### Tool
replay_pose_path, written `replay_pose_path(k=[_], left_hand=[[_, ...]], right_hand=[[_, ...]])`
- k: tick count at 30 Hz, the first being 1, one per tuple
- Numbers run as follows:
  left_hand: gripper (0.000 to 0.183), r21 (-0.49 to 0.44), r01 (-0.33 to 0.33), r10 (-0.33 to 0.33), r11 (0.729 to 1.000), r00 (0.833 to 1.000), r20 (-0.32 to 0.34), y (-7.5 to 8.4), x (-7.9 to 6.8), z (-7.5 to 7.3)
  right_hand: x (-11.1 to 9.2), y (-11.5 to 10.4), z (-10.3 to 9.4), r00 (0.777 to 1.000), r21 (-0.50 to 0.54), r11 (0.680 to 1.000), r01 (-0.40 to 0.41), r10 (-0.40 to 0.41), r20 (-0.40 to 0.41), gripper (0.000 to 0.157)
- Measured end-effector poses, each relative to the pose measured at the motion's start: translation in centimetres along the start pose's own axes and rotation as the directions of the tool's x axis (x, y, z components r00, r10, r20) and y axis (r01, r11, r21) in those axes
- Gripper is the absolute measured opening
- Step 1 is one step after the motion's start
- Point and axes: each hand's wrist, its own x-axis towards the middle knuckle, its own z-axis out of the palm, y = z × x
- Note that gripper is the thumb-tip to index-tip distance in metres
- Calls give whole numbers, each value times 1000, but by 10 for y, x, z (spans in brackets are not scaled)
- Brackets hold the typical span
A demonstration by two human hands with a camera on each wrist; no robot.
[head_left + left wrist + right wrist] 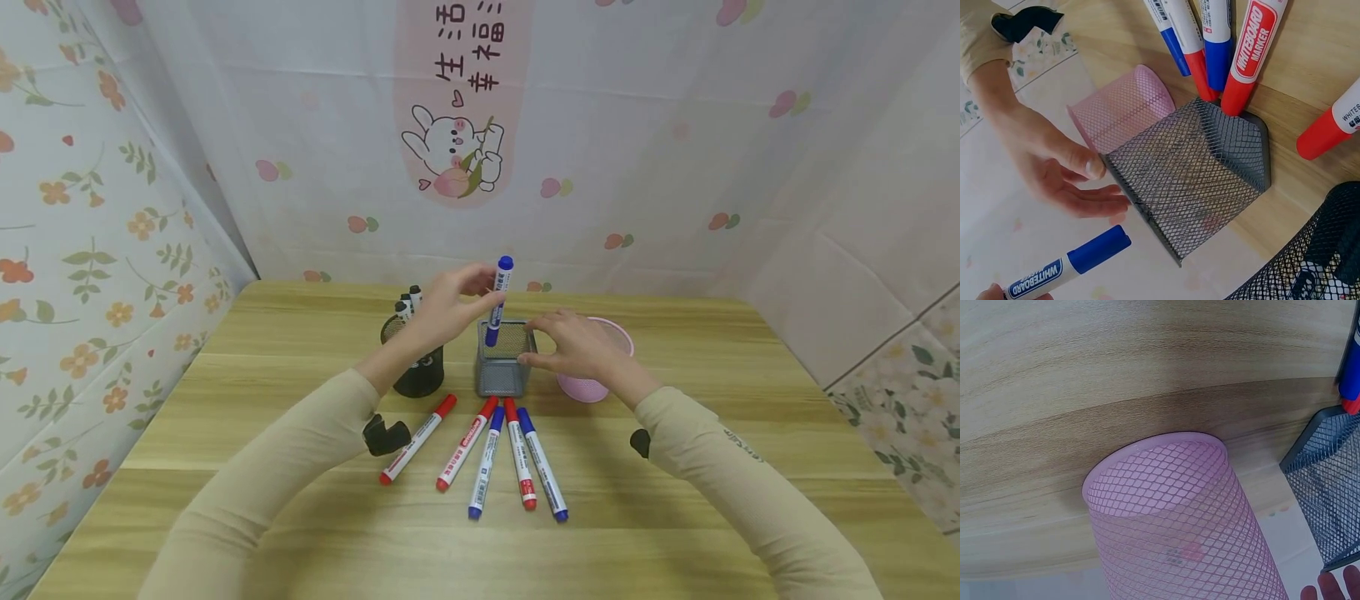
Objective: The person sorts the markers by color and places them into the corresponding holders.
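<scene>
My left hand (442, 310) pinches a blue whiteboard marker (500, 296) between thumb and fingers. The marker stands nearly upright, its lower blue end at the opening of the grey square mesh pen holder (501, 380). In the left wrist view the marker (1038, 279) appears outside the mesh, apart from the rim. My right hand (576, 343) holds the right side of the grey holder by its rim, thumb toward the front and fingers toward the back. Only fingertips (1330, 589) of it show in the right wrist view, at the rim.
A black mesh pen holder (420, 380) with several black-capped markers stands left; a pink round mesh holder (583, 390) stands right, partly behind my right hand. In front lie red markers (418, 440) and blue markers (544, 467), fanned on the wooden table (675, 533). A printed curtain (637, 167) hangs behind.
</scene>
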Motion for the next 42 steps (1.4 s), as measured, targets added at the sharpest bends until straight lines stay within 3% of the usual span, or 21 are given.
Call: replay_pose_path(k=[8,17,30,42], left_hand=[[30,-5,47,-47,999,999,19,-8,6,9],[29,-11,119,-119,993,991,58,-19,0,14],[27,-29,150,-147,988,984,102,-39,-13,23],[26,25,159,-161,987,979,124,-48,-22,30]], right_hand=[[0,0,0,1000,-2,1000,6,-7,-3,54],[0,-1,0,1000,-2,1000,4,-4,-4,53],[-1,0,1,1000,9,1000,-1,1,-6,53],[-1,0,0,1000,2,1000,5,-5,-14,54]])
